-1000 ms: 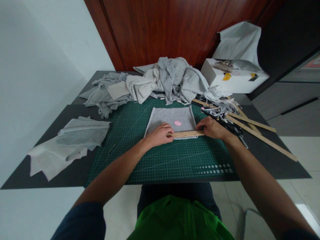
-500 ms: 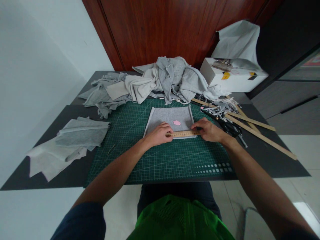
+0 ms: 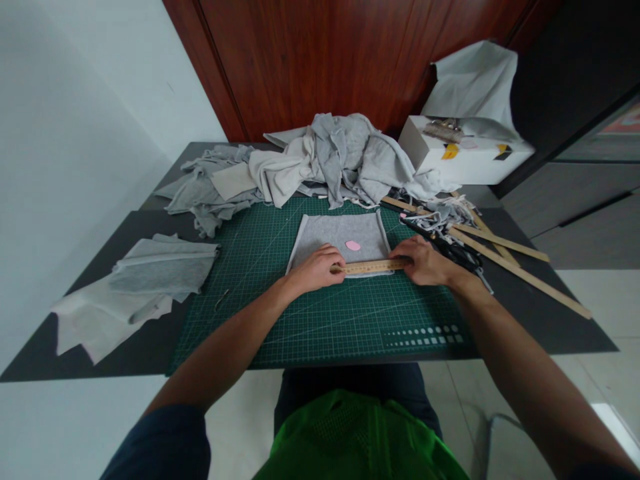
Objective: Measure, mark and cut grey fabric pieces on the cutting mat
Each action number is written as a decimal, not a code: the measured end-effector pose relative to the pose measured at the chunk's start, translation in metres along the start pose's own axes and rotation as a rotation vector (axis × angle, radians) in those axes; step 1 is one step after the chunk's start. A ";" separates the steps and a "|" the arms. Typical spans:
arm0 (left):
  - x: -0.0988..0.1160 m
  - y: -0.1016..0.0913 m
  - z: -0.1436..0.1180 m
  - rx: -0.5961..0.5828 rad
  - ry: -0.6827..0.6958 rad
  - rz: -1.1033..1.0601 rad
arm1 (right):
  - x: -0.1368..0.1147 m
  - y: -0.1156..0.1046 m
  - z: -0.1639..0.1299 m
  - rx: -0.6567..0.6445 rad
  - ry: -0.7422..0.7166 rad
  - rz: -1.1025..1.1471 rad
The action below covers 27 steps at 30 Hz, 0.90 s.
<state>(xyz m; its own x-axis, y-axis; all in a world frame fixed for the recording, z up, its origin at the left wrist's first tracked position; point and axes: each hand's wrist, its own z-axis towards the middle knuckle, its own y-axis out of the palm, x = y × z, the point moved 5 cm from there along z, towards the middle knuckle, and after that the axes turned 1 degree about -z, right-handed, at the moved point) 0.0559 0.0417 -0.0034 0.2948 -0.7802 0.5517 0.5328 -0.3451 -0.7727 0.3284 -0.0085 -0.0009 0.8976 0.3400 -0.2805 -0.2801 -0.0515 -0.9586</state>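
A grey piece of fabric [image 3: 330, 230] lies flat on a green cutting mat [image 3: 320, 327]. On the fabric rests a small pink oval piece [image 3: 353, 245]. A short wooden ruler [image 3: 373, 267] lies across the fabric near its front edge. My left hand [image 3: 320, 268] is closed on the ruler's left end, its wrist over the mat. My right hand [image 3: 420, 260] grips the other end, just past the fabric's right edge. Both sets of fingertips are partly hidden by the hands.
Grey and cream cloths [image 3: 345, 157] are heaped along the back. More folded fabric [image 3: 160, 267] lies at the left. Wooden strips [image 3: 520, 270], black-handled scissors [image 3: 457, 257] and loose scraps sit at the right. A white box [image 3: 470, 160] stands behind, and tweezers [image 3: 222, 300] lie on the mat.
My right hand has slid a little to the right along the ruler, uncovering more of it. My left hand has stayed in place.
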 end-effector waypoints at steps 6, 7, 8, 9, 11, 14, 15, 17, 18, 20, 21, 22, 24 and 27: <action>-0.001 -0.001 0.000 0.014 0.000 -0.004 | -0.015 -0.006 -0.002 -0.083 0.044 -0.058; -0.001 -0.001 0.000 0.014 0.003 -0.005 | -0.017 -0.006 -0.002 -0.086 0.051 -0.060; -0.001 -0.001 0.000 0.012 0.006 -0.006 | -0.019 -0.006 -0.001 -0.083 0.060 -0.064; -0.001 -0.001 0.000 0.011 0.009 -0.006 | -0.020 -0.006 -0.001 -0.077 0.068 -0.068; -0.001 -0.001 0.000 0.010 0.008 -0.005 | -0.022 -0.005 0.000 -0.057 0.086 -0.078; 0.000 -0.001 0.000 0.017 0.003 -0.002 | -0.023 -0.002 0.002 -0.019 0.100 -0.099; 0.000 -0.001 0.000 0.019 0.002 -0.001 | -0.023 -0.002 0.002 -0.007 0.097 -0.105; 0.000 -0.002 0.000 0.018 0.002 -0.003 | -0.024 -0.001 0.002 0.013 0.078 -0.111; 0.000 -0.002 0.000 0.017 0.001 -0.005 | -0.024 -0.001 0.002 0.018 0.066 -0.111; 0.000 -0.001 0.000 0.016 -0.002 -0.007 | -0.023 -0.001 0.001 0.021 0.049 -0.107; -0.001 -0.001 0.000 0.017 -0.004 -0.007 | -0.023 -0.002 0.000 0.022 0.048 -0.105; -0.001 -0.001 0.000 0.019 -0.006 -0.006 | -0.022 -0.002 -0.001 0.024 0.049 -0.103; -0.001 -0.001 0.000 0.017 -0.008 -0.005 | -0.021 -0.002 -0.003 0.025 0.054 -0.101; -0.001 -0.001 0.000 0.015 -0.009 -0.007 | -0.019 -0.001 -0.006 0.024 0.064 -0.096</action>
<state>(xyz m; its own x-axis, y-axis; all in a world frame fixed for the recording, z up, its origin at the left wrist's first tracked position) 0.0550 0.0430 -0.0027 0.2978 -0.7730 0.5602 0.5469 -0.3429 -0.7638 0.3136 -0.0206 0.0050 0.9404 0.2817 -0.1904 -0.1987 0.0009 -0.9801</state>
